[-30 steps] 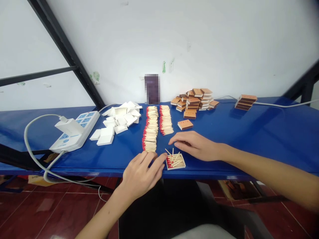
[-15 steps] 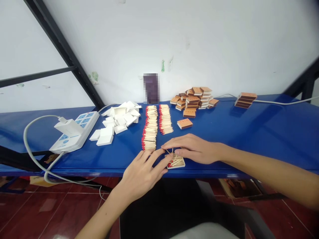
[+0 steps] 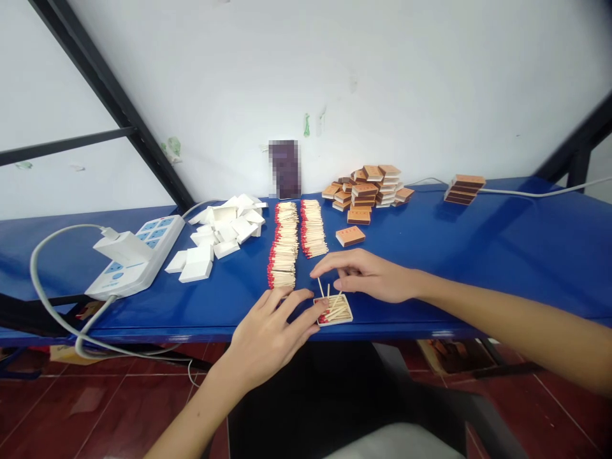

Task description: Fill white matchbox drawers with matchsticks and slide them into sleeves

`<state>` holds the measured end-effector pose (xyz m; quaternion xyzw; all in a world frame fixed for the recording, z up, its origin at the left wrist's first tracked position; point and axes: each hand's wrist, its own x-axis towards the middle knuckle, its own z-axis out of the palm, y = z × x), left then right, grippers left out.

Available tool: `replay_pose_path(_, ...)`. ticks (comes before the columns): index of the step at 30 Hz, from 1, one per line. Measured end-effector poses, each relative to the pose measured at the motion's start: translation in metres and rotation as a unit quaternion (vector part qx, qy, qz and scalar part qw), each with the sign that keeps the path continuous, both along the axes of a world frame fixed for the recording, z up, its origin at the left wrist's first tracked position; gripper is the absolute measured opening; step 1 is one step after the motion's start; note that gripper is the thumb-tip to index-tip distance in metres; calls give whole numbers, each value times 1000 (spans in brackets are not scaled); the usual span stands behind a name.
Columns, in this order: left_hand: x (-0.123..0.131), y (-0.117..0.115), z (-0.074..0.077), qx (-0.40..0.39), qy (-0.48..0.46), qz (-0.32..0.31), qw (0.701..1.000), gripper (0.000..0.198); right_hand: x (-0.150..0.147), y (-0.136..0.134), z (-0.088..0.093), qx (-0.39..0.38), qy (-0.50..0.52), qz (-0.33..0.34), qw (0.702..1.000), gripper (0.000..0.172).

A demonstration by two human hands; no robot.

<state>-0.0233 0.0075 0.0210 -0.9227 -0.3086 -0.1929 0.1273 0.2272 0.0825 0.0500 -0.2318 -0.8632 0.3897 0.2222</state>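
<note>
A small white matchbox tray lies near the table's front edge, filled with loose red-tipped matches; several stick up at a slant from its far side. My left hand holds the tray by its left end, one fingertip resting over the match heads. Just above the far side hovers my right hand, thumb and forefinger apart, its fingertips close to the upright matchsticks. Beyond the hands are two long rows of matches, the left row longer than the right row.
White empty trays are heaped on the left, beside a power strip with a plugged-in charger and cables. Orange-brown matchboxes are piled at the back, one box in front. Another stack stands farther right.
My right hand has opened its fingers and lifted slightly off the tray, leaving several matches standing at a slant. My left hand stays at the tray. The view has shifted slightly.
</note>
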Motion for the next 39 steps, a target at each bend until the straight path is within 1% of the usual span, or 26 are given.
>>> replay_pose_path(3, 0, 0, 1, -12, -4, -4, 1000, 30, 0, 0, 3, -15, -17, -5, 1000, 34)
replay_pose_path(10, 0, -1, 1, 5, -15, -7, 1000, 30, -1, -2, 5, -28, -27, -20, 999, 24)
replay_pose_path(17, 0, 0, 1, 16, -39, -19, 999, 28, -1, -3, 5, -17, -36, -26, 999, 18)
replay_pose_path(29, 0, 0, -3, 4, -81, -29, 996, 23, -1, -3, 5, -31, -44, -26, 998, 15)
replay_pose_path(33, 0, -1, -4, 7, -91, -28, 995, 24, -1, -4, 3, -8, -34, -26, 999, 14)
replay_pose_path(39, 0, -1, -8, -9, -122, -20, 992, 26, -3, -7, 3, 74, -23, -16, 997, 6)
